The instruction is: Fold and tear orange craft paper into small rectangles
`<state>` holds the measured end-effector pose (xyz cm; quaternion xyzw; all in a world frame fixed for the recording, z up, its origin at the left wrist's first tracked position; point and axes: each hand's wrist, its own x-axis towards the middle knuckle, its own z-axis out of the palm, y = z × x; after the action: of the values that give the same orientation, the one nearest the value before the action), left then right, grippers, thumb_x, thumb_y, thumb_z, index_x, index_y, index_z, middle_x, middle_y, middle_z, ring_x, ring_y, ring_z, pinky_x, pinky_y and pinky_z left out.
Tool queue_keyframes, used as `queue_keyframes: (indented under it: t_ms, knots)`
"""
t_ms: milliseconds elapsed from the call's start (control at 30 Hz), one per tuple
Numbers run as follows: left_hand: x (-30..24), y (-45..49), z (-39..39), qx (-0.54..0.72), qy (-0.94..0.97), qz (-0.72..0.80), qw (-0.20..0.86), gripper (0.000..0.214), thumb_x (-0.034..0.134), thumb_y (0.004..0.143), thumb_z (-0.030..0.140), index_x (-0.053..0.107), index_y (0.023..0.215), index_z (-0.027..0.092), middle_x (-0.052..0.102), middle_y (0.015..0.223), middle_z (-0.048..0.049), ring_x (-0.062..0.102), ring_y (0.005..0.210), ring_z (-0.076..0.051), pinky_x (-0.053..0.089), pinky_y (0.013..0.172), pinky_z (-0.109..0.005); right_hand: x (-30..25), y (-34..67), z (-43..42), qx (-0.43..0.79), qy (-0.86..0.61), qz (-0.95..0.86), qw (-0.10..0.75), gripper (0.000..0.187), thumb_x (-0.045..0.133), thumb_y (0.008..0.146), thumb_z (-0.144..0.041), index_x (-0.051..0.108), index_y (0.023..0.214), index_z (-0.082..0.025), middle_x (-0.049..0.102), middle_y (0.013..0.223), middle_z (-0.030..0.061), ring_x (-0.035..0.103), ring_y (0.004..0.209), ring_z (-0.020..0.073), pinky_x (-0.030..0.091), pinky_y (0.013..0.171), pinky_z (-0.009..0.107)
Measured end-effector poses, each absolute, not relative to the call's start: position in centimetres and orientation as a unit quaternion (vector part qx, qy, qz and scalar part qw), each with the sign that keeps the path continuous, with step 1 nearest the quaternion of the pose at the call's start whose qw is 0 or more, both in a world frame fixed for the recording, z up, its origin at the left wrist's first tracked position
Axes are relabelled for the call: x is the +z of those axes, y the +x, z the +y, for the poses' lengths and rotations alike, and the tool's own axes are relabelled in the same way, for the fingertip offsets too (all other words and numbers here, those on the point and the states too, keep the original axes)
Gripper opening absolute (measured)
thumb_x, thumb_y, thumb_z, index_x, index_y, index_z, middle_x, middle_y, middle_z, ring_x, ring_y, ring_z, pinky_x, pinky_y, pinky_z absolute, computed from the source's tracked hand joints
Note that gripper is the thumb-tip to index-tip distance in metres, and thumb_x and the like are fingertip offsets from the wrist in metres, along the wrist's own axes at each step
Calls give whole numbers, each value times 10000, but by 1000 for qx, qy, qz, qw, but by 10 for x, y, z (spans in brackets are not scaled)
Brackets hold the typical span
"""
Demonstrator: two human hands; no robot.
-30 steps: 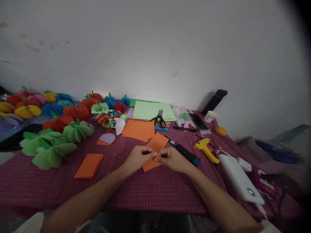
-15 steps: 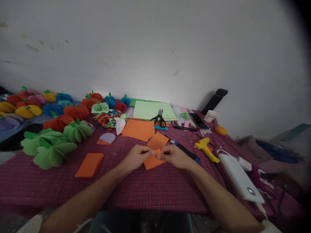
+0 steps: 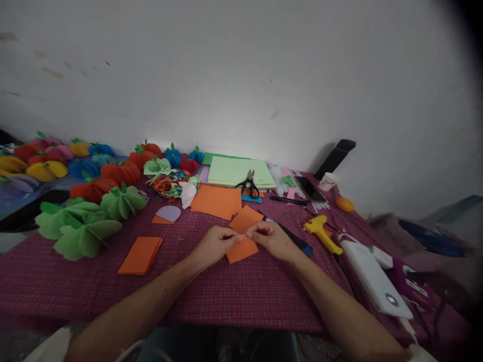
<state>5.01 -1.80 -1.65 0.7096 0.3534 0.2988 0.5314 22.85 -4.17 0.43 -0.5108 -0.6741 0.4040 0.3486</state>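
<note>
My left hand (image 3: pixel 218 245) and my right hand (image 3: pixel 272 241) meet over the middle of the table. Thumb and fingers of each pinch the far edge of an orange paper piece (image 3: pixel 242 251), which hangs down between them. Just beyond the fingertips lies another orange paper square (image 3: pixel 246 218). A dark blue strip-like object (image 3: pixel 292 236) rests partly behind my right hand. To the left of my left hand sits a stack of folded orange paper (image 3: pixel 140 255). Farther back are larger orange sheets (image 3: pixel 215 200) and black-handled scissors (image 3: pixel 249 186).
Paper pumpkins (image 3: pixel 121 173) in several colours fill the left side. A heap of paper scraps (image 3: pixel 171 184) and pale green sheets (image 3: pixel 241 172) lie at the back. On the right are a yellow glue gun (image 3: pixel 322 234), a white power bank (image 3: pixel 373 276) and a purple power strip (image 3: pixel 411 286).
My fingertips have drawn closer together along the paper's far edge, with the right thumb shifted up. The whole view has shifted slightly; other things look unmoved.
</note>
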Motion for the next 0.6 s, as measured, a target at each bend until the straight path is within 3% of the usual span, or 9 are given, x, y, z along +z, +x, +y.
queue_keyframes:
  t_ms: [100, 233, 600]
  knots:
    - [-15, 50, -19, 298, 685, 344, 568, 375, 436, 756, 413, 550, 574, 105, 418, 517, 31, 329, 484, -72, 242, 462, -191, 5, 229, -42, 395, -518, -672, 353, 231, 509, 729, -334, 585, 662, -127, 481, 578, -13, 383, 530, 81, 320, 507, 208]
    - [-11, 51, -19, 300, 684, 326, 580, 319, 479, 734, 377, 599, 612, 107, 505, 567, 13, 412, 537, -94, 303, 510, -197, 6, 231, -42, 394, -527, -667, 349, 236, 508, 731, -336, 587, 659, -125, 467, 561, -17, 369, 512, 76, 308, 492, 205]
    - [-10, 44, -13, 307, 712, 384, 501, 317, 487, 709, 375, 666, 622, 129, 615, 582, -1, 534, 576, -145, 363, 531, -211, 15, 256, -34, 414, -532, -607, 422, 226, 572, 683, -351, 589, 643, -129, 533, 600, -13, 444, 552, 92, 342, 552, 222]
